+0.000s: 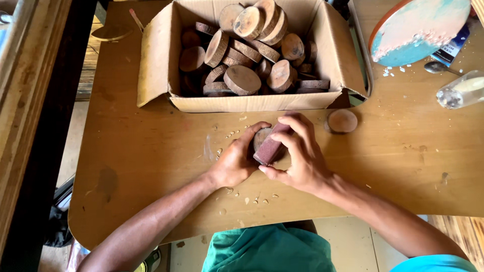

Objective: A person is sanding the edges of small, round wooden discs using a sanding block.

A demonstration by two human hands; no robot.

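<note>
my left hand (pixel 236 162) clamps a wood slice (pixel 260 137) to the table (pixel 151 151) for steadiness; my right hand (pixel 297 156) grips a sanding block (pixel 271 146) pressed on it.

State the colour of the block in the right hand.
Dark reddish-brown, maroon-like; the block shows best in the head view, gripped by the right hand.

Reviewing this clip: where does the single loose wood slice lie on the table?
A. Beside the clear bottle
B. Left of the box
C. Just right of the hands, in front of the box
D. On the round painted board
C: the loose wood slice lies flat just right of the right hand, in front of the cardboard box.
</note>
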